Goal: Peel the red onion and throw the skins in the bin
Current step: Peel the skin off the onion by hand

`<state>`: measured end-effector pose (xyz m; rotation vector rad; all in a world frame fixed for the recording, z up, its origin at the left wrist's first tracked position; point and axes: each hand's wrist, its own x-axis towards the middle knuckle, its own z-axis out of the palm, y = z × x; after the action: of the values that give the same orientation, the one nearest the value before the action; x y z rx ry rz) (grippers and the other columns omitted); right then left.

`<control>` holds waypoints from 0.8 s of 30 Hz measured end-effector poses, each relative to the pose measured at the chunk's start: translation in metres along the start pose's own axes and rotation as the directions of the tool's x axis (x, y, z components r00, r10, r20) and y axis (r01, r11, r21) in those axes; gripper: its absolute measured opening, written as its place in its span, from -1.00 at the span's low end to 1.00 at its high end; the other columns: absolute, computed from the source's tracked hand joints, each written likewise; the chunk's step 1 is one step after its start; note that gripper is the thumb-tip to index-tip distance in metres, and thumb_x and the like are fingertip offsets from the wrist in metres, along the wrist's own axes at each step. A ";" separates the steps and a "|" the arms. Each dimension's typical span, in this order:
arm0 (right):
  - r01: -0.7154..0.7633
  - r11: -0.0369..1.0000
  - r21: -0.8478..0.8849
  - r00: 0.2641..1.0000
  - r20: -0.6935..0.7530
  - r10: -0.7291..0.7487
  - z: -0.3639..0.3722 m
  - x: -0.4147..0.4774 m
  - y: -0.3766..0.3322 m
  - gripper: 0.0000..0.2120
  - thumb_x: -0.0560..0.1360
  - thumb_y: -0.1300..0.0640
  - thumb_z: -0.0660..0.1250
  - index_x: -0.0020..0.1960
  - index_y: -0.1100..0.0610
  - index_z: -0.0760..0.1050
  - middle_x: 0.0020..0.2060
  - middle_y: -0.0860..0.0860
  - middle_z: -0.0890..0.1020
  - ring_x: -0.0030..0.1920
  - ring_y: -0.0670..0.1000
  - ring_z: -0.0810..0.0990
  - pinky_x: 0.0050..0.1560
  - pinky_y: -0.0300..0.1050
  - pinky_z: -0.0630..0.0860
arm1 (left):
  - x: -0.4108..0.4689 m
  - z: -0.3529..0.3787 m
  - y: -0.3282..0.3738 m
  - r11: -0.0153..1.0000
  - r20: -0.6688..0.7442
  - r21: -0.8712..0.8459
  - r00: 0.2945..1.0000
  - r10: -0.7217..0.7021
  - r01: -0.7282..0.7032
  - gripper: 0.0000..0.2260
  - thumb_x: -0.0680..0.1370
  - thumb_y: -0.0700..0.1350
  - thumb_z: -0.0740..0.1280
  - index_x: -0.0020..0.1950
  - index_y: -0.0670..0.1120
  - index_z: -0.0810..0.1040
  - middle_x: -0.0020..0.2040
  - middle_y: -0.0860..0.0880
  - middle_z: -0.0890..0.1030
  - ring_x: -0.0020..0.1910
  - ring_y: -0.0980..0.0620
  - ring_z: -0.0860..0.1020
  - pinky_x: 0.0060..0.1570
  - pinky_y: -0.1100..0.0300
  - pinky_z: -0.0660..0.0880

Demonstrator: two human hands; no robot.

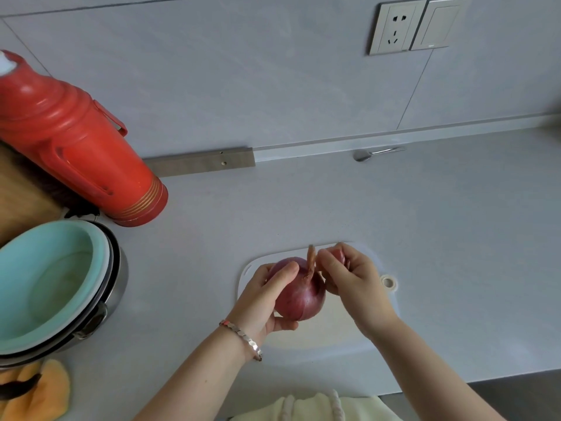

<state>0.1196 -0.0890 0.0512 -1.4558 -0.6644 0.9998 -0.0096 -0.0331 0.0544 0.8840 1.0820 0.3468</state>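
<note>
A red onion [303, 296] with a dry stalk pointing up is held just above a white cutting board [376, 314]. My left hand [267, 299] grips the onion from its left side, thumb underneath, fingers over the top. My right hand [349, 275] is at the onion's upper right, and its fingers pinch a piece of reddish skin [339, 256] close to the stalk. No bin is in view.
A red thermos [76, 141] stands at the left. In front of it, a teal bowl [45, 287] sits in a metal pot. An orange cloth [39, 390] lies at the lower left. A metal spoon [373, 153] rests by the wall. The counter edge runs along the bottom right.
</note>
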 end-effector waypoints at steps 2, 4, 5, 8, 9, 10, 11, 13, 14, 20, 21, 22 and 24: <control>-0.010 0.999 0.031 1.000 -0.011 0.010 -0.003 -0.001 0.001 -0.75 0.51 0.33 0.21 -0.32 0.28 0.51 -0.51 0.00 0.46 -0.52 -0.10 0.34 -0.45 -0.30 0.33 | 0.000 0.001 -0.001 1.000 -0.003 -0.031 1.000 -0.005 0.005 -0.55 0.31 0.10 0.38 0.14 -0.06 0.51 0.12 -0.15 0.57 -0.09 -0.11 0.60 -0.51 0.22 0.45; -0.047 0.986 0.161 0.995 -0.084 0.061 -0.010 0.000 0.002 -0.59 0.52 0.38 0.15 -0.44 0.13 0.50 -0.45 0.04 0.59 -0.53 -0.08 0.43 -0.51 -0.33 0.34 | 0.000 0.001 0.000 0.993 -0.017 -0.106 0.999 -0.044 0.042 -0.73 0.45 0.05 0.36 0.06 -0.06 0.52 -0.01 -0.13 0.59 -0.22 -0.05 0.59 -0.55 0.24 0.42; -0.069 0.966 0.250 0.988 -0.115 0.101 -0.015 0.002 0.002 -0.55 0.52 0.41 0.11 -0.48 0.11 0.39 -0.43 0.04 0.63 -0.51 -0.08 0.49 -0.53 -0.33 0.33 | -0.001 0.000 0.001 0.986 -0.027 -0.155 0.997 -0.072 0.067 -0.78 0.50 0.05 0.29 0.02 -0.06 0.53 -0.09 -0.10 0.60 -0.30 -0.01 0.58 -0.58 0.26 0.40; -0.146 0.968 0.204 0.977 -0.122 0.173 -0.030 0.003 0.005 -0.60 0.46 0.51 0.00 -0.39 0.10 0.13 -0.50 0.00 0.54 -0.55 -0.09 0.36 -0.59 -0.33 0.23 | 0.000 -0.006 0.006 0.968 -0.064 -0.240 0.993 -0.095 0.077 -0.78 0.54 0.05 0.22 -0.07 -0.06 0.55 -0.24 -0.06 0.59 -0.46 0.08 0.54 -0.62 0.28 0.36; -0.168 0.981 0.098 0.979 -0.099 0.177 -0.033 0.001 0.006 -0.64 0.43 0.52 -0.02 -0.37 0.10 0.12 -0.53 -0.01 0.47 -0.55 -0.08 0.26 -0.59 -0.33 0.19 | 0.000 -0.008 0.007 0.966 -0.072 -0.248 0.993 -0.097 0.077 -0.79 0.54 0.05 0.22 -0.08 -0.05 0.56 -0.24 -0.05 0.59 -0.46 0.07 0.54 -0.62 0.28 0.37; -0.181 0.984 -0.005 0.981 -0.066 0.180 -0.034 -0.001 0.006 -0.68 0.41 0.50 -0.03 -0.34 0.12 0.14 -0.53 -0.02 0.40 -0.52 -0.06 0.19 -0.57 -0.32 0.16 | 0.000 -0.009 0.007 0.963 -0.074 -0.257 0.992 -0.100 0.078 -0.79 0.53 0.06 0.22 -0.08 -0.04 0.56 -0.22 -0.05 0.60 -0.42 0.06 0.54 -0.61 0.28 0.39; -0.187 0.979 -0.083 0.982 -0.035 0.184 -0.033 -0.004 0.005 -0.71 0.40 0.48 -0.02 -0.32 0.12 0.17 -0.51 -0.02 0.36 -0.50 -0.05 0.17 -0.55 -0.31 0.15 | 0.000 -0.009 0.008 0.959 -0.072 -0.270 0.992 -0.107 0.084 -0.79 0.53 0.06 0.23 -0.05 -0.04 0.56 -0.18 -0.05 0.60 -0.36 0.04 0.54 -0.59 0.27 0.41; -0.155 0.966 -0.206 0.987 0.009 0.160 -0.027 -0.009 0.002 -0.77 0.44 0.39 0.07 -0.25 0.10 0.31 -0.51 -0.09 0.33 -0.49 -0.09 0.23 -0.50 -0.34 0.21 | -0.001 -0.008 0.008 0.946 -0.052 -0.311 0.992 -0.117 0.095 -0.77 0.53 0.06 0.24 0.05 -0.05 0.55 -0.08 -0.08 0.61 -0.26 0.00 0.56 -0.53 0.24 0.48; -0.104 0.961 -0.256 0.993 0.025 0.114 -0.021 -0.012 -0.001 -0.81 0.47 0.32 0.15 -0.22 0.07 0.37 -0.53 -0.13 0.31 -0.50 -0.13 0.25 -0.48 -0.38 0.22 | -0.001 -0.007 0.008 0.938 -0.038 -0.334 0.993 -0.116 0.097 -0.74 0.53 0.06 0.25 0.09 -0.07 0.54 -0.03 -0.10 0.61 -0.22 -0.02 0.58 -0.50 0.22 0.52; 0.113 0.916 -0.386 0.990 -0.039 -0.139 0.010 -0.025 -0.009 -0.85 0.31 0.04 0.48 -0.16 -0.04 0.55 -0.57 -0.27 0.44 -0.43 -0.22 0.43 -0.37 -0.47 0.31 | -0.004 -0.001 0.007 0.894 -0.003 -0.448 1.000 -0.031 0.026 -0.62 0.54 -0.02 0.28 0.27 -0.20 0.45 0.18 -0.25 0.58 0.00 -0.14 0.65 -0.22 0.02 0.59; 0.140 0.892 -0.429 0.981 -0.062 -0.184 0.011 -0.025 -0.009 -0.86 0.31 0.04 0.48 -0.16 -0.03 0.57 -0.55 -0.27 0.45 -0.44 -0.21 0.42 -0.38 -0.46 0.30 | -0.004 0.000 0.007 0.880 -0.020 -0.475 1.000 -0.020 0.008 -0.58 0.53 -0.03 0.31 0.32 -0.20 0.40 0.23 -0.29 0.55 0.01 -0.17 0.65 -0.22 0.01 0.59; 0.165 0.868 -0.468 0.971 -0.078 -0.226 0.012 -0.025 -0.009 -0.88 0.32 0.05 0.47 -0.16 -0.01 0.60 -0.55 -0.22 0.44 -0.45 -0.20 0.40 -0.39 -0.45 0.29 | -0.004 0.000 0.006 0.875 -0.052 -0.483 0.999 -0.002 -0.023 -0.56 0.52 -0.05 0.33 0.33 -0.20 0.38 0.25 -0.31 0.52 0.01 -0.19 0.65 -0.22 0.00 0.58; 0.199 0.824 -0.530 0.952 -0.093 -0.290 0.014 -0.024 -0.009 -0.94 0.35 0.12 0.46 -0.18 0.04 0.64 -0.58 -0.15 0.37 -0.44 -0.18 0.39 -0.39 -0.44 0.29 | -0.005 0.003 0.006 0.881 -0.145 -0.462 0.989 0.042 -0.105 -0.62 0.51 -0.12 0.35 0.29 -0.16 0.38 0.26 -0.30 0.48 0.06 -0.25 0.61 -0.25 -0.02 0.59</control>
<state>0.0971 -0.1018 0.0655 -1.8394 -1.0193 0.4977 -0.0087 -0.0341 0.0626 0.4716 1.0237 0.7074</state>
